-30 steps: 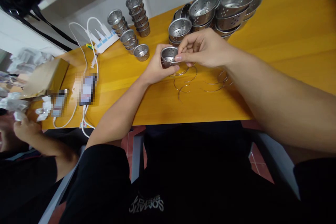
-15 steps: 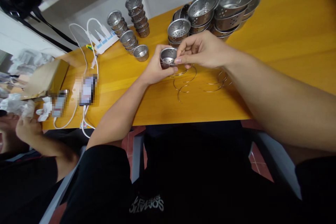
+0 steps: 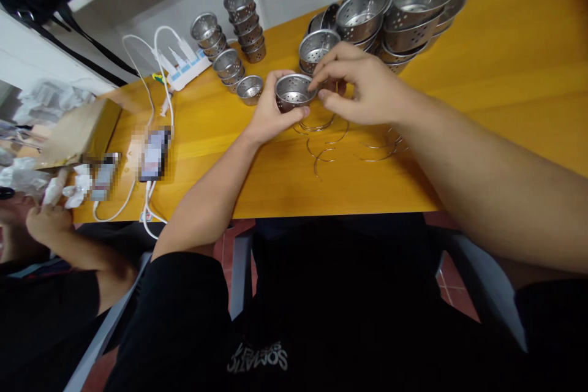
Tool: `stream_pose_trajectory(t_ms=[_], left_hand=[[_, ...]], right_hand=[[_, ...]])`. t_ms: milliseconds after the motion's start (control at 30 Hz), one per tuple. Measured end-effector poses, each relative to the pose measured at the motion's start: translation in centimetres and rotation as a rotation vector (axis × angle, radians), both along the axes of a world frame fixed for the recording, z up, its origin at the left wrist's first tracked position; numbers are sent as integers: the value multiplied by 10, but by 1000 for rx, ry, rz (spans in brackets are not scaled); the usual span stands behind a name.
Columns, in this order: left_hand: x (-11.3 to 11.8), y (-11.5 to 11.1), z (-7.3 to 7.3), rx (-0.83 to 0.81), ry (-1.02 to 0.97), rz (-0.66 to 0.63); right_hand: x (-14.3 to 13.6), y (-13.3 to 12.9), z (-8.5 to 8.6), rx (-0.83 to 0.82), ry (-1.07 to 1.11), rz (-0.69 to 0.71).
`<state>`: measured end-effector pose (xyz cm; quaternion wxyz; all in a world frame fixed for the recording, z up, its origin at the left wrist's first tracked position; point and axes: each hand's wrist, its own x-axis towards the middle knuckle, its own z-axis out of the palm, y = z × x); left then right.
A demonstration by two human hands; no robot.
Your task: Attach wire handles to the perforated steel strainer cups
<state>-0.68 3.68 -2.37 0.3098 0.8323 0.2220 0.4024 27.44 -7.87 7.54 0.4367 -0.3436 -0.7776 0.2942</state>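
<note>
My left hand [image 3: 271,104] is closed around a small perforated metal cup [image 3: 291,97], its mouth facing up and a little toward me. Just right of the cup is my right hand [image 3: 361,82], palm down, with curved fingers and the thumb apart from them. Its index fingertip is at the cup's rim; whether it touches cannot be made out. Nothing shows between its fingers. Below both hands, thin wire rings [image 3: 321,150] lie loose on the wooden table [image 3: 275,190]. More wire rings [image 3: 381,150] lie partly behind my right wrist.
Behind my right hand stand stacks of larger perforated bowls [image 3: 408,24]. Small cup stacks [image 3: 245,21] and a single cup [image 3: 250,90] are at the back left. A power strip [image 3: 188,70], phone [image 3: 155,153] and cardboard box [image 3: 82,131] lie left. Another person's hand [image 3: 48,223] is at far left.
My right hand has drawn slightly back from the cup's rim, and its thumb and index finger have parted. The cup's mouth is turned more toward me. The view has shifted slightly.
</note>
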Motion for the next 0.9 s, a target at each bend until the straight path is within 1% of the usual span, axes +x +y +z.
stream_pose_trajectory(t_ms=[133,300,467,567,733,900], left_hand=[[3,-2,2,51,-8,6],[3,-5,6,92,-8,-47],[1,-14,14,54,41,-35],[1,-23,20,20,75,-11],[5,-38,29,-6,107,18],[9,-42,33,-31,158,125]], right_hand=[[1,5,-8,46,-76,46],[-2,11,-19,60,-137,71],[-2,15,-26,89,-158,80],[1,15,-26,86,-187,93],[4,11,-16,103,-233,102],[2,6,-10,141,-281,38]])
